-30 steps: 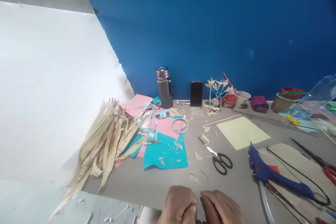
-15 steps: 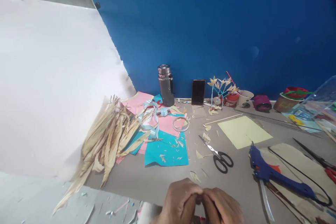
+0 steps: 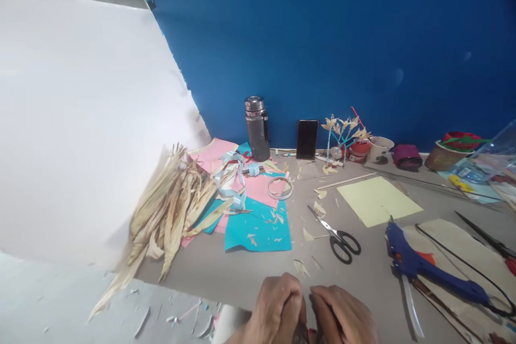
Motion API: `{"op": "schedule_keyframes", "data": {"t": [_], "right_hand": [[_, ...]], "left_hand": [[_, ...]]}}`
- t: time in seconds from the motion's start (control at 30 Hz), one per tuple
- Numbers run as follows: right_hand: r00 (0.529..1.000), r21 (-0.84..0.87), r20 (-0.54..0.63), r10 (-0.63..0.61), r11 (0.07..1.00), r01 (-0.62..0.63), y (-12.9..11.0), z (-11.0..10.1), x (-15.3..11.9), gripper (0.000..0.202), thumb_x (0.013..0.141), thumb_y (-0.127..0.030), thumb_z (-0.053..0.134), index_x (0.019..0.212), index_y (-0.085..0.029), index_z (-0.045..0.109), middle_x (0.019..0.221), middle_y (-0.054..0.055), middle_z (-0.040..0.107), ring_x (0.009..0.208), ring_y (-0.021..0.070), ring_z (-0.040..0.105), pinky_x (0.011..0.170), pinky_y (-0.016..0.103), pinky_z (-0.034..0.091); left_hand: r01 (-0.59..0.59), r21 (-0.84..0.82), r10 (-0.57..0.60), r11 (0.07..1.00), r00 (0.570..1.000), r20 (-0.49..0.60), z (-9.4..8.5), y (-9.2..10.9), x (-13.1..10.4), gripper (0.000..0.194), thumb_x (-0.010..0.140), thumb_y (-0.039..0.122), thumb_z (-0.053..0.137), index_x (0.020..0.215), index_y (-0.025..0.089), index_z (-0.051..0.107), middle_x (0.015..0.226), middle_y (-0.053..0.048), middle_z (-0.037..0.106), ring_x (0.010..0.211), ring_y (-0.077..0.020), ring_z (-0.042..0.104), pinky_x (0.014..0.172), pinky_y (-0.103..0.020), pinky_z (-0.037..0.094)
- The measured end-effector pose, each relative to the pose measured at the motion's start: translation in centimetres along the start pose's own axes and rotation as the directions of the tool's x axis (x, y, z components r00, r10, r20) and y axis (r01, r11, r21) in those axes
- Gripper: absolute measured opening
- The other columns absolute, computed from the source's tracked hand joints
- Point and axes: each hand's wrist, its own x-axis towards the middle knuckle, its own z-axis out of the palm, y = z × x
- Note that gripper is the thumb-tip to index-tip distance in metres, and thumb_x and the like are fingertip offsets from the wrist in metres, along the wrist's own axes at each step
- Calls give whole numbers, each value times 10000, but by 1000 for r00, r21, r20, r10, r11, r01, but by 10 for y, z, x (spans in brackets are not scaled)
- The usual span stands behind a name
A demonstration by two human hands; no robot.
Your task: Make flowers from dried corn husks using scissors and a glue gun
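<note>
My left hand (image 3: 276, 306) is at the table's near edge, its fingers curled and pressed together. Close beside it, with a narrow gap between, my right hand (image 3: 343, 314) is also closed, thumb and fingers pinched downward. Whatever they hold is hidden below the knuckles; only a bit of dark and red shows between them. Just beyond the hands lie pale husk scraps (image 3: 300, 267). Black-handled scissors (image 3: 342, 244) rest farther out, with their blades pointing away. To the right lies a blue glue gun (image 3: 433, 274) with a clear glue stick in it.
Dried corn husks (image 3: 169, 215) are heaped at left beside blue paper (image 3: 258, 231) and a tape roll (image 3: 280, 188). A yellow sheet (image 3: 379, 200) lies at right. Along the blue wall stand a flask (image 3: 257, 131), a phone (image 3: 307, 140), husk flowers (image 3: 342, 126) and a paper cup (image 3: 380, 149).
My hands, whose fingertips met before, have drawn slightly apart. The whole view has shifted a little, so the table things appear slightly farther right.
</note>
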Motion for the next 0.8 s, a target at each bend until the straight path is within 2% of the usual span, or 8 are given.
{"op": "schedule_keyframes", "data": {"t": [0.07,0.13,0.3,0.4,0.57,0.63,0.73,0.8], "right_hand": [[1000,0,1,-3,1000,3,0,-1,0,180,968,-194,512,924,-204,686,648,53,669,539,176,652,530,258,505],[1000,0,12,-23,1000,23,1,-2,0,163,965,-190,518,947,-198,679,661,50,673,552,175,658,540,257,513],[998,-9,28,-62,998,62,5,-1,-2,132,961,-163,523,990,-190,649,710,51,682,586,172,666,562,255,516],[997,-16,35,-67,998,68,4,-1,-1,135,963,-158,517,999,-195,642,725,47,686,605,170,671,581,252,517],[999,-19,15,-49,999,50,-4,-3,5,184,991,-164,460,958,-192,638,708,40,677,598,160,656,583,246,497],[999,-27,21,-30,999,31,-7,-4,7,203,999,-177,452,934,-191,644,697,37,668,597,159,648,582,246,488],[999,-50,44,-3,999,6,-10,-5,7,216,1005,-197,457,926,-190,658,687,32,655,604,162,640,599,254,482],[998,-56,55,7,998,-4,-9,-4,6,221,1007,-200,453,935,-186,662,684,32,648,604,163,631,603,259,477]], "left_hand": [[-104,62,107,993,993,-43,1,-2,-1,311,970,123,389,697,203,515,621,-34,536,609,-160,518,553,-273,387],[-144,39,146,989,988,-53,5,-3,-1,350,986,159,348,668,206,486,585,-26,490,551,-153,459,535,-290,364],[104,-174,-88,979,991,97,8,-3,2,417,1024,313,324,692,200,549,569,-26,502,521,-144,458,553,-280,399],[151,-233,-120,961,982,146,6,0,7,453,1027,358,344,685,197,593,565,-27,528,543,-142,504,594,-264,436],[225,-407,-231,885,972,35,5,5,18,247,1005,266,463,1011,181,694,858,-84,698,784,-155,657,721,-251,514],[192,-407,-212,893,977,-5,3,6,20,194,971,270,544,934,175,709,885,-96,704,820,-166,657,741,-264,519],[172,-367,-184,914,983,2,-6,8,23,301,980,261,505,743,175,669,697,-55,661,712,-153,610,723,-276,498],[190,-289,-214,938,975,-55,-15,7,25,283,983,260,473,816,173,685,793,-79,693,787,-172,625,762,-299,499]]}}
